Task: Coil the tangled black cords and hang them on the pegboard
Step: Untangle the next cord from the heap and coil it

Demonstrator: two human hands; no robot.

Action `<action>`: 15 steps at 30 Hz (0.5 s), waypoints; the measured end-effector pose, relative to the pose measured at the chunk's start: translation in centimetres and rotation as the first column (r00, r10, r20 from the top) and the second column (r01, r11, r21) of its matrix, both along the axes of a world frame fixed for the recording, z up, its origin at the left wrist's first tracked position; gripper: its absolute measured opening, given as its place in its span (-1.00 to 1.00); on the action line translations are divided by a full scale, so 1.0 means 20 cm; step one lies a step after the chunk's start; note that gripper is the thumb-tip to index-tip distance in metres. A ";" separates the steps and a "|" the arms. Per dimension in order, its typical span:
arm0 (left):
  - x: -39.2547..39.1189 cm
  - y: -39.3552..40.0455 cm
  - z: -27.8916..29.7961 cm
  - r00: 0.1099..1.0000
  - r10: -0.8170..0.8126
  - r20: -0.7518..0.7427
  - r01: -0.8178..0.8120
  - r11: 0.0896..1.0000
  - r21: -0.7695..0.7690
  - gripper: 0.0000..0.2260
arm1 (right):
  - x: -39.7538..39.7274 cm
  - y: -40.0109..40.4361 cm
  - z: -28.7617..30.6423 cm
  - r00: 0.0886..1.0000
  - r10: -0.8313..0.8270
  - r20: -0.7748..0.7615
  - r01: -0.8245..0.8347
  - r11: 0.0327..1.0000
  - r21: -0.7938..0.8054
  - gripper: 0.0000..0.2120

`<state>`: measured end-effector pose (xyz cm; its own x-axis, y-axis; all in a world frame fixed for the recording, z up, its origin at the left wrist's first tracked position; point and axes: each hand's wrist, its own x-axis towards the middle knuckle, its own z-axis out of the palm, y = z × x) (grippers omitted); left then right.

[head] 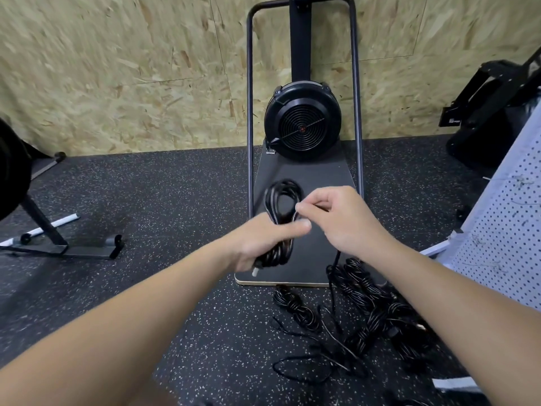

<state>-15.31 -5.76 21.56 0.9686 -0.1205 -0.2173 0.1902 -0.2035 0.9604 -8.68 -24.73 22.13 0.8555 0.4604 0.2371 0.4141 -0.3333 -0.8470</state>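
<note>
My left hand (263,244) grips a coiled black cord (281,200) around its middle, its loops standing up above my fist and a white plug tip poking out below. My right hand (336,218) pinches the loose tail of that cord beside the coil; the tail drops down under my right wrist to the floor. A heap of tangled black cords (360,312), some in rough bundles, lies on the speckled rubber floor below my right forearm. The white pegboard (503,244), with small metal hooks on it, leans at the right edge.
A black fan-wheel exercise machine (303,124) on a dark base board (304,171) stands straight ahead against a chipboard wall. Another black machine's foot (58,244) sits at left, and black equipment (491,112) at far right.
</note>
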 end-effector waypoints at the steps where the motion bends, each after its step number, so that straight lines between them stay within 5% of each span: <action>1: 0.00 -0.02 -0.02 0.998 -0.060 -0.014 0.061 0.997 0.039 -0.83 | -0.01 0.01 0.00 1.000 0.009 0.000 -0.009 1.000 0.003 -0.87; 6: -0.02 -0.04 -0.07 1.000 0.002 -0.014 0.000 0.982 0.187 -0.81 | -0.05 0.01 -0.01 0.997 0.034 -0.068 -0.027 0.994 0.107 -0.87; 9: -0.02 -0.03 -0.05 0.996 0.090 0.004 -0.089 0.989 0.116 -0.68 | -0.04 -0.02 0.00 0.977 0.084 -0.193 -0.052 0.985 0.167 -0.81; 15: 0.03 0.00 -0.06 0.958 0.287 0.030 -0.286 0.958 -0.019 -0.85 | 0.00 -0.06 -0.06 0.961 0.059 -0.271 -0.083 0.994 -0.078 -0.76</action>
<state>-14.64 -5.68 20.28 0.9696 0.1600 -0.1854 0.2070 -0.1312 0.9695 -8.64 -25.97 20.90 0.8467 0.5306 -0.0398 0.2016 -0.3892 -0.8988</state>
